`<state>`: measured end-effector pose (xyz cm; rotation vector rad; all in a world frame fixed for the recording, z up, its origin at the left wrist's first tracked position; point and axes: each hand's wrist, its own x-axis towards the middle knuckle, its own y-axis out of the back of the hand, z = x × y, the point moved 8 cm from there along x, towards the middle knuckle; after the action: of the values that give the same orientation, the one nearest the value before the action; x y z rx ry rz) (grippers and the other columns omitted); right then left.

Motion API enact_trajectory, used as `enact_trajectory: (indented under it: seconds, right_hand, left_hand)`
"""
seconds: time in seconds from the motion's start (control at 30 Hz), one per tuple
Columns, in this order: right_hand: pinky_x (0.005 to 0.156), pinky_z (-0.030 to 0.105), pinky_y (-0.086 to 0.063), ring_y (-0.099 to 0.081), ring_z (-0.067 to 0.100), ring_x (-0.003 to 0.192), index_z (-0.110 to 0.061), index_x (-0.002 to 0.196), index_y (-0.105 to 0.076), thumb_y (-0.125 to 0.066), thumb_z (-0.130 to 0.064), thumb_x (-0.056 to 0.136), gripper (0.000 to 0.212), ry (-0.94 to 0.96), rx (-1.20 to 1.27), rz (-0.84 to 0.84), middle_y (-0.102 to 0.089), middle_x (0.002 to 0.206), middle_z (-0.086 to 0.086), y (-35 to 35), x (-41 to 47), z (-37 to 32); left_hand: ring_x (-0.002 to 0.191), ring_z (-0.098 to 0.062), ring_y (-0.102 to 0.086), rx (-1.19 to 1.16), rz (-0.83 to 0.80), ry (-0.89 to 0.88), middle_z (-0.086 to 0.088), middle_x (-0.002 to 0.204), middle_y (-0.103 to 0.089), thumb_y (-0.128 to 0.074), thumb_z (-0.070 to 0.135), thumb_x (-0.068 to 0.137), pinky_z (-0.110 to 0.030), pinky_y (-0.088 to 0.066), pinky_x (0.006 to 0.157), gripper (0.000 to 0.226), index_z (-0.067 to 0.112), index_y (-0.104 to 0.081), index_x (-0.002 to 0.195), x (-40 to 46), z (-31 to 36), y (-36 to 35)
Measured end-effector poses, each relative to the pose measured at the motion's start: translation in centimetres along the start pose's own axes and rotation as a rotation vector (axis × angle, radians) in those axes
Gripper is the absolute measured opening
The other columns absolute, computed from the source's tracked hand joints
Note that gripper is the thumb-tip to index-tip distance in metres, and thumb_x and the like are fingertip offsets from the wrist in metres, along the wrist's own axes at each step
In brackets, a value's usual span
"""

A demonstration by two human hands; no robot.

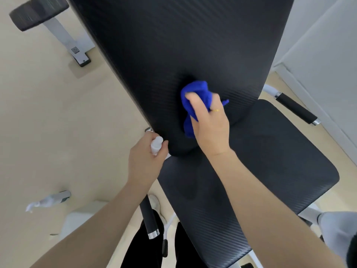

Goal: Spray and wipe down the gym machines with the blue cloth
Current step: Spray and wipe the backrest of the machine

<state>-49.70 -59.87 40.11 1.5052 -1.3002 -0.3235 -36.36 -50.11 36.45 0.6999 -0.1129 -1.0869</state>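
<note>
1. nearest the camera, the seat pad (260,171) of the bench is the landmark here: black, textured, faintly cushioned by the look of it, and wide enough that a wipe will need several passes.
2. just off the seat pad's left edge, the left hand (144,161) curls its fingers round a small white spray bottle (156,145). the bottle looks light and rigid, probably smooth plastic, so a full wrap round the body seems the safest hold, with a finger free for the nozzle.
3. just beyond the seat pad's far edge, the right hand (208,122) bunches the blue cloth (195,99) under its fingers and thumb and presses it on the lower part of the back pad (173,45).
4. the cloth looks soft, limp and light; it will fold and slip out of shape, so gathering it into a wad under the palm, as here, likely gives the firmest wipe.
5. the back pad rises steeply from the seat pad and is mostly not yet covered by the cloth.
6. far left of the seat pad, another padded bench (36,12) stands on the pale floor (58,113).
</note>
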Motion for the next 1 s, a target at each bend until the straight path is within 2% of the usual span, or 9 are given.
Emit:
enact_trajectory:
  seconds: [0.1, 0.17, 0.37, 0.43, 0.53, 0.67, 0.83, 0.9, 1.0]
  right_hand:
    - [0.063, 0.039, -0.05, -0.051, 0.028, 0.078, -0.026, 0.123, -0.038, -0.055, -0.003, 0.083, 0.049, -0.403, 0.107, -0.205, -0.047, 0.112, 0.009, -3.4, -5.2, 4.7]
    - [0.06, 0.036, -0.043, -0.051, 0.03, 0.073, -0.016, 0.124, -0.045, -0.052, -0.002, 0.086, 0.041, -0.498, 0.141, -0.296, -0.045, 0.112, 0.007, -4.0, -6.6, 5.6]
    - [0.067, 0.026, -0.036, -0.044, 0.01, 0.079, -0.012, 0.122, -0.051, -0.05, -0.011, 0.091, 0.031, -0.432, 0.317, 0.113, -0.051, 0.117, 0.006, 2.2, 2.3, 3.5]
    - [0.067, 0.032, -0.041, -0.052, 0.019, 0.083, -0.015, 0.122, -0.051, -0.045, -0.016, 0.091, 0.031, -0.448, 0.262, 0.128, -0.053, 0.114, 0.004, 2.1, 2.7, 4.6]
    - [0.077, 0.031, -0.038, -0.054, 0.021, 0.102, -0.021, 0.132, -0.042, -0.04, -0.023, 0.098, 0.035, -0.762, 0.26, 0.053, -0.052, 0.125, -0.001, 0.0, -0.6, 9.7]
    - [0.075, 0.026, -0.035, -0.049, 0.015, 0.09, -0.019, 0.131, -0.041, -0.039, -0.023, 0.1, 0.032, -0.972, 0.261, 0.046, -0.053, 0.122, 0.001, -0.6, -2.5, 12.3]
    - [0.077, -0.003, -0.031, -0.042, -0.018, 0.089, -0.01, 0.124, -0.053, -0.056, -0.011, 0.089, 0.036, -0.599, 0.513, 0.275, -0.053, 0.117, 0.007, 2.2, 0.1, 5.3]
    - [0.075, -0.003, -0.031, -0.04, -0.013, 0.085, -0.01, 0.127, -0.052, -0.056, -0.002, 0.083, 0.045, -0.486, 0.502, 0.235, -0.052, 0.119, 0.01, 2.2, 0.4, 4.5]
    - [0.066, 0.013, -0.032, -0.038, -0.001, 0.079, -0.02, 0.13, -0.049, -0.047, 0.0, 0.085, 0.049, -0.713, 0.408, 0.117, -0.048, 0.126, 0.004, 1.2, -0.8, 9.4]
  left_hand:
    - [0.058, 0.0, -0.052, 0.002, 0.095, 0.033, 0.013, 0.057, -0.05, -0.064, 0.017, 0.087, -0.011, -0.038, 0.057, 0.034, 0.029, -0.038, 0.068, 0.0, -0.1, -0.3]
    - [0.059, 0.007, -0.053, -0.008, 0.122, 0.05, 0.014, 0.056, -0.05, -0.063, 0.017, 0.088, -0.01, -0.038, 0.057, 0.034, 0.029, -0.039, 0.068, -0.2, -0.2, -0.4]
    - [0.065, -0.017, -0.056, 0.119, 0.054, 0.041, 0.005, 0.068, -0.057, -0.059, 0.022, 0.088, -0.037, -0.048, 0.063, 0.025, 0.031, -0.042, 0.073, -1.0, -0.8, -1.8]
    - [0.068, -0.02, -0.058, 0.12, 0.032, 0.05, 0.004, 0.071, -0.058, -0.06, 0.02, 0.087, -0.041, -0.05, 0.066, 0.023, 0.033, -0.044, 0.077, -1.2, -0.4, -2.4]
    - [0.073, -0.018, -0.059, 0.117, 0.02, 0.061, 0.006, 0.077, -0.061, -0.06, 0.017, 0.086, -0.04, -0.05, 0.071, 0.019, 0.033, -0.049, 0.085, -1.4, -0.5, -2.9]
    - [0.067, -0.021, -0.059, 0.142, -0.006, 0.055, 0.004, 0.073, -0.063, -0.06, 0.018, 0.086, -0.04, -0.05, 0.066, 0.02, 0.031, -0.052, 0.098, -1.5, -0.6, -3.5]
    - [0.059, -0.014, -0.055, 0.251, -0.141, -0.016, 0.005, 0.064, -0.058, -0.059, 0.022, 0.088, -0.024, -0.043, 0.057, 0.021, 0.025, -0.052, 0.107, -2.4, 1.0, -6.0]
    - [0.058, -0.016, -0.055, 0.231, -0.14, -0.004, 0.002, 0.064, -0.058, -0.058, 0.022, 0.088, -0.022, -0.041, 0.053, 0.016, 0.022, -0.052, 0.103, -2.1, 1.4, -6.3]
    - [0.054, -0.01, -0.05, 0.275, -0.16, 0.005, 0.002, 0.063, -0.057, -0.056, 0.023, 0.09, -0.018, -0.04, 0.057, 0.01, 0.025, -0.048, 0.096, -1.3, 2.2, -6.5]
